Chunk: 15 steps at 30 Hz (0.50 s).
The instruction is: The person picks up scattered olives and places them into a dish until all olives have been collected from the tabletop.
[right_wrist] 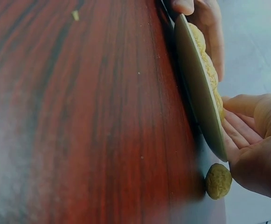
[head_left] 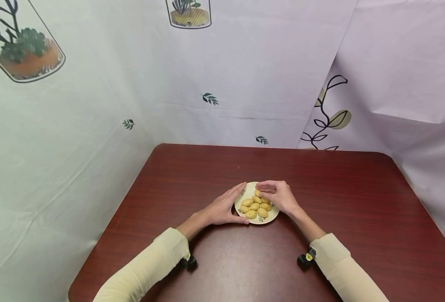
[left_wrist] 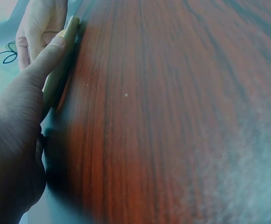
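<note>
A cream plate [head_left: 266, 219] with a small leaf pattern at its rim holds several yellow-tan ovals, wrinkled like walnuts in their shells [head_left: 254, 206]. My left hand [head_left: 222, 208] grips the plate's left side, its thumb at the near rim and its fingers round the far left rim. At the plate's far right, my right hand [head_left: 280, 197] pinches one walnut [head_left: 258, 193] between thumb and fingertips. In the right wrist view another walnut [right_wrist: 218, 181] lies beside the plate, below my right hand [right_wrist: 261, 135]; the head view hides it.
The dark red wood-grain table [head_left: 207, 167] has rounded far corners. Pale printed cloth [head_left: 245, 84] hangs behind it and along its sides. Small black wrist devices [head_left: 190, 263] sit at both cuffs, close over the tabletop.
</note>
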### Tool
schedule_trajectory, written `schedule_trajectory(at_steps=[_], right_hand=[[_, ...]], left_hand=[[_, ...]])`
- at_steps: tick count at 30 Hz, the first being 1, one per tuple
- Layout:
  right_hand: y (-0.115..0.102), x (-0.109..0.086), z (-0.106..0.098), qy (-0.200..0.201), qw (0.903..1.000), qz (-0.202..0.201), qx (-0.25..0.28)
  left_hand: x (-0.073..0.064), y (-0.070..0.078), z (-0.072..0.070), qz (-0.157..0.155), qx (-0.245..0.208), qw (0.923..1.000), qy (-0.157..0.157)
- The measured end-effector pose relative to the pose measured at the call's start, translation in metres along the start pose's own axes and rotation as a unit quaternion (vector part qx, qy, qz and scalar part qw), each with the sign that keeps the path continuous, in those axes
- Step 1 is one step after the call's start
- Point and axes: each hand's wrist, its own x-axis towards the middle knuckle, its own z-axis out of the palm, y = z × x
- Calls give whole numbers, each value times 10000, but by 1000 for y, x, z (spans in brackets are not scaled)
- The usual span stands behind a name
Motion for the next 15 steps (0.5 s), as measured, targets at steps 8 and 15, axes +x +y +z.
schedule_trajectory(at_steps=[8, 15], right_hand=[[1, 0, 0, 149, 9999, -12, -87], [1, -2, -2, 212, 9997, -98, 75]], left_hand=[[0, 0, 0, 15, 7, 10000, 11], [-1, -1, 1, 39, -10, 10000, 29]])
